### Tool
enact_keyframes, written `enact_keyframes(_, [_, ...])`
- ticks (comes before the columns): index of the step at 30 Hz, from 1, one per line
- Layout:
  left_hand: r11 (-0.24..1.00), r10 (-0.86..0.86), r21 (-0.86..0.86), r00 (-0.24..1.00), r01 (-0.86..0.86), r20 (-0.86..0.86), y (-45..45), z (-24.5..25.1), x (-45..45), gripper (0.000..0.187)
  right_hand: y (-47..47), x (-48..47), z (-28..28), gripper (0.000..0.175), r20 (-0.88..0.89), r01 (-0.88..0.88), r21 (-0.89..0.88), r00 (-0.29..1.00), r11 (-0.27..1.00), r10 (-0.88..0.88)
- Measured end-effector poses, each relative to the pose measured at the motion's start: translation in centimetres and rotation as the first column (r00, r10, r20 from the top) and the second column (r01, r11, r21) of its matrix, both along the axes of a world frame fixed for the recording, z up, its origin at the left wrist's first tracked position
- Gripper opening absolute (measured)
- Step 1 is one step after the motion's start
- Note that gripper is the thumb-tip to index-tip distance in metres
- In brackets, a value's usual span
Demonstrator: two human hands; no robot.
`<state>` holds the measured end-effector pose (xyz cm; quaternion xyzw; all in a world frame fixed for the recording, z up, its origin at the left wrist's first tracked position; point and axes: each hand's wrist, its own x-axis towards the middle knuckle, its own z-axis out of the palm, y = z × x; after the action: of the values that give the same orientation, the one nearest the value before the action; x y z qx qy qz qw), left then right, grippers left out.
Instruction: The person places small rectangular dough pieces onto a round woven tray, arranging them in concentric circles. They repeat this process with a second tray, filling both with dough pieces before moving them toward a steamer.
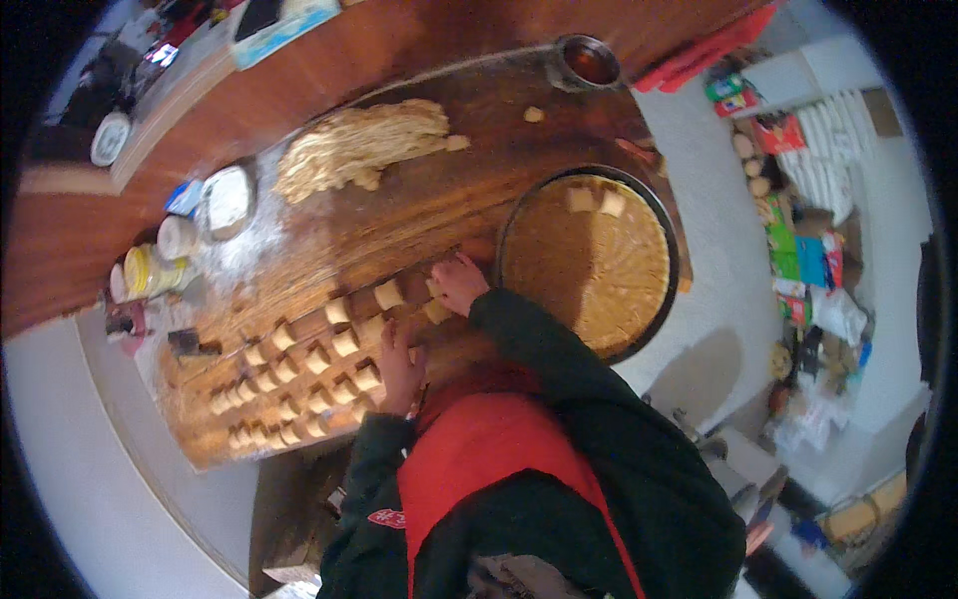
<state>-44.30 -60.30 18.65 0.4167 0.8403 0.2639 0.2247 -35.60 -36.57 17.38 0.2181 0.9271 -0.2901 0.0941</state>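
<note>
My right hand (459, 282) is over small dough pieces near the left rim of a large round pan (584, 262); its fingers touch one piece, but whether they grip it is unclear. My left hand (400, 367) rests at the right end of several rows of cut dough pieces (317, 359) on the wooden board (479, 180); what lies under its fingers is hidden. Two squarish dough pieces (612, 204) sit at the top inside the oiled-looking pan. A long, folded, layered mass of dough (363, 146) lies at the back of the board.
A metal bowl of dark reddish liquid (590, 61) stands at the back right. A container of white powder (227, 196), jars (146, 271) and a dark scraper-like tool (193, 343) are at the left. Groceries (816, 254) line the far right.
</note>
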Motion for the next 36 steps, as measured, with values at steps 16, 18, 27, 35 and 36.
enact_keyframes(16, [0.789, -0.538, -0.466, 0.816, 0.400, -0.211, 8.9, -8.3, 1.7, 0.035, 22.7, 30.5, 1.1, 0.067, -0.173, 0.851, -0.098, 0.495, 0.515, -0.851])
enact_keyframes(18, [0.944, -0.257, -0.230, 0.964, 0.236, -0.066, 8.9, -6.9, 2.4, 0.041, 24.8, 31.2, -0.1, 0.065, -0.217, 0.826, -0.054, 0.539, 0.562, -0.814])
enact_keyframes(27, [0.998, -0.017, -0.063, 0.988, 0.027, 0.152, 18.9, 3.1, 5.9, 0.053, 26.1, 32.8, 0.0, 0.057, -0.205, 0.683, 0.243, 0.730, 0.689, -0.652])
enact_keyframes(35, [0.946, -0.320, -0.045, 0.947, 0.322, 0.033, 32.6, 2.5, 10.8, 0.055, 26.3, 32.6, 1.6, 0.064, -0.076, 0.743, 0.114, 0.668, 0.660, -0.740])
enact_keyframes(36, [0.924, -0.368, -0.121, 0.930, 0.363, -0.020, 34.1, 2.0, 11.0, 0.057, 26.2, 32.6, 2.0, 0.065, -0.039, 0.742, 0.109, 0.669, 0.662, -0.743])
